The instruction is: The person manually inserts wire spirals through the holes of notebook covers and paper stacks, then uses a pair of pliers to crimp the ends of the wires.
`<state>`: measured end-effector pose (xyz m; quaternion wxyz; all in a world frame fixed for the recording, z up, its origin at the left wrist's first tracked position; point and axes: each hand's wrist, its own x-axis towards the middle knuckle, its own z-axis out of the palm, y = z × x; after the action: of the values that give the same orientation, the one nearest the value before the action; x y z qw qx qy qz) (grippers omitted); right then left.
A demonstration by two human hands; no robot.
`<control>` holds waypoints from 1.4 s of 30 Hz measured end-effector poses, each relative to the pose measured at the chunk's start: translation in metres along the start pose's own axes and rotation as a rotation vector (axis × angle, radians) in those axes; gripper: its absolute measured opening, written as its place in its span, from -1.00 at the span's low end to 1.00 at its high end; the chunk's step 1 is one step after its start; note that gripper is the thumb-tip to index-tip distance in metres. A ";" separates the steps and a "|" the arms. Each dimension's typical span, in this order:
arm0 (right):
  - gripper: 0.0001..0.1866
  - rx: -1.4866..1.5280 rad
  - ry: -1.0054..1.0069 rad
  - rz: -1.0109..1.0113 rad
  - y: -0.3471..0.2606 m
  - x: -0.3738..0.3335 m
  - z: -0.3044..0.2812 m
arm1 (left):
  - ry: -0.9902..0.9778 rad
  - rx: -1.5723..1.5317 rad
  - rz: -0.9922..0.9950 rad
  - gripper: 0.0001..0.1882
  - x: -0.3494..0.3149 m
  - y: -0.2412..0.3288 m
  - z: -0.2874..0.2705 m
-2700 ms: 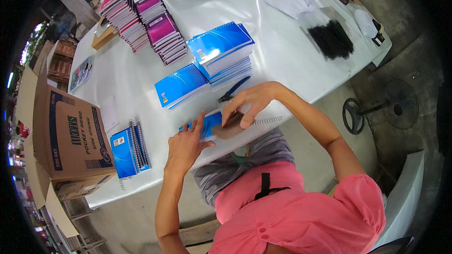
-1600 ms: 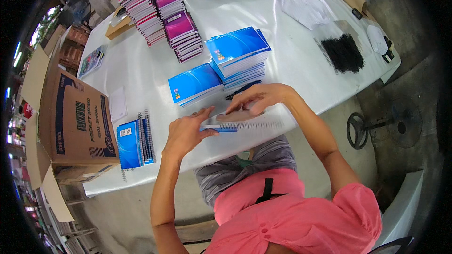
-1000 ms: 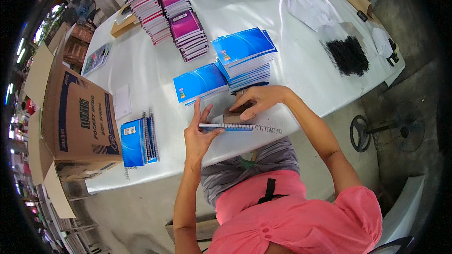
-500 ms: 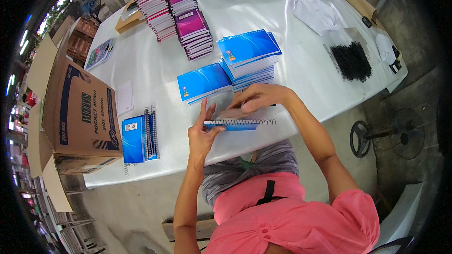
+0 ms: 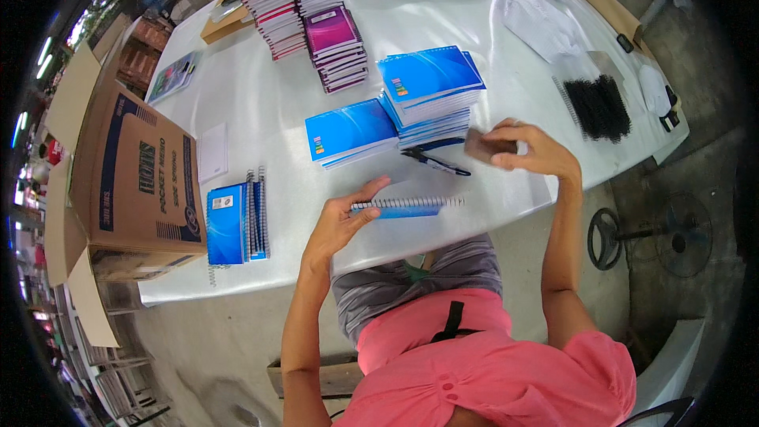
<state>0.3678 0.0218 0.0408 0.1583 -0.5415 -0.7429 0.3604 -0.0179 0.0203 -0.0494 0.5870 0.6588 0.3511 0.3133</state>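
My left hand (image 5: 340, 228) grips one end of a blue notebook (image 5: 407, 212) near the table's front edge, thumb in front. A dark wire spiral (image 5: 411, 202) runs along its upper side, and the coil's right end sticks out past the cover. My right hand (image 5: 531, 150) is raised to the right of the notebook, its fingers closed on a small flat brownish piece (image 5: 481, 147), whose kind I cannot make out. Black-handled pliers (image 5: 436, 160) lie between the hands, beside two piles of blue-covered notebooks (image 5: 352, 133) (image 5: 431, 79).
A large open cardboard box (image 5: 146, 182) stands at left, with finished-looking blue spiral notebooks (image 5: 228, 225) beside it. Stacks of magenta notebooks (image 5: 332, 32) rise behind. Loose black spiral coils (image 5: 597, 109) lie at right, near a plastic bag (image 5: 541, 24). A floor fan (image 5: 678, 237) stands beyond the table edge.
My right hand has moved right, away from the notebook, carrying the brownish piece with it. The pliers now show uncovered. My left hand still holds the notebook in nearly the same place.
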 end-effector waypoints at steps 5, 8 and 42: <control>-0.58 -0.585 0.622 -0.171 0.034 -0.005 0.040 | 0.267 0.076 -0.046 -0.52 -0.005 0.032 0.013; -0.54 -0.179 0.452 -0.156 0.009 0.021 0.095 | 0.365 0.454 0.201 -0.51 -0.016 0.024 0.026; -0.62 0.356 -0.269 0.006 -0.086 -0.003 0.129 | 0.630 1.066 0.228 -0.42 -0.023 0.023 0.067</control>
<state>0.2285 -0.0411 0.0130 0.1499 -0.4541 -0.6803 0.5555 0.0267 -0.0374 -0.0345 0.0093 0.7702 0.5428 0.3348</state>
